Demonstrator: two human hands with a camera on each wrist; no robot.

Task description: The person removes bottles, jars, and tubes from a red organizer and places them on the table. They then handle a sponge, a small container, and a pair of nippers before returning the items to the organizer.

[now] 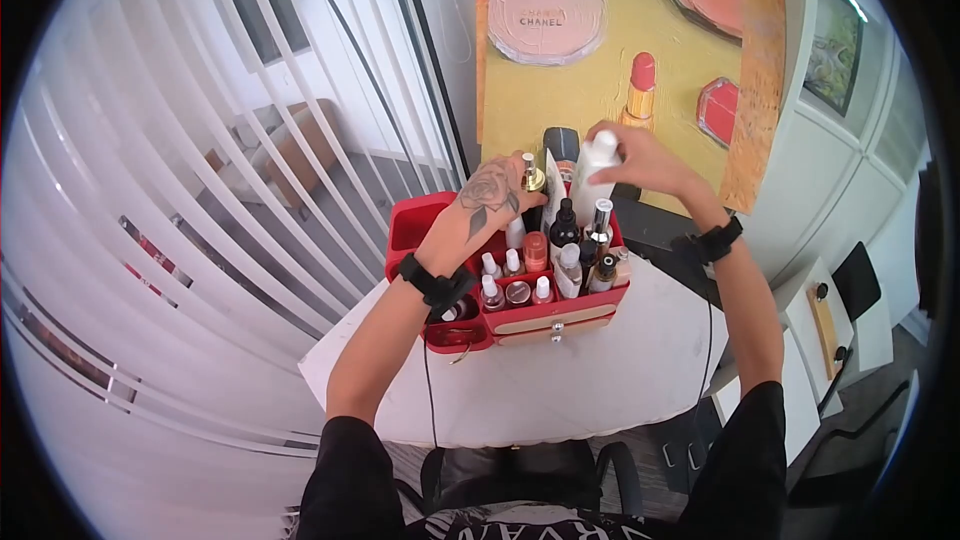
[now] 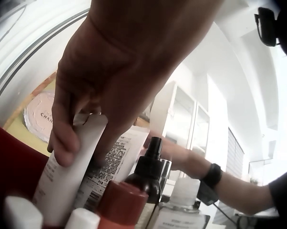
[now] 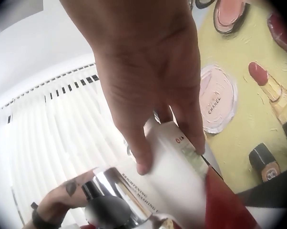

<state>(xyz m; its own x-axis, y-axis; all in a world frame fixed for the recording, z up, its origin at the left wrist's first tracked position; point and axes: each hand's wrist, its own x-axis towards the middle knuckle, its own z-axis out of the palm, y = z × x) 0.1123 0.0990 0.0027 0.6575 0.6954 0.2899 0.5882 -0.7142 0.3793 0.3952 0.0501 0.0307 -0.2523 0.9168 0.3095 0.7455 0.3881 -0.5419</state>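
My right hand (image 1: pixel 652 162) grips a white bottle (image 1: pixel 603 146) at the back right of a red cosmetics organizer (image 1: pixel 416 232). In the right wrist view, thumb and fingers straddle the bottle's upper part, and its base is hidden behind the organizer's red wall. My left hand (image 1: pixel 490 198), at the back middle, has its fingers around a dark pump bottle (image 1: pixel 533 182) with a gold collar. A white tube (image 2: pixel 65 176) stands in front of these fingers in the left wrist view. Beside it leans another white tube (image 2: pixel 117 160) with printed text.
Front compartments hold several small bottles, among them a red-capped jar (image 1: pixel 535 252), a black spray bottle (image 1: pixel 565 225) and a clear bottle (image 1: pixel 569 270). The organizer stands on a white table (image 1: pixel 520 390). Behind it is a yellow painting (image 1: pixel 570 90); vertical blinds (image 1: pixel 200 200) hang at left.
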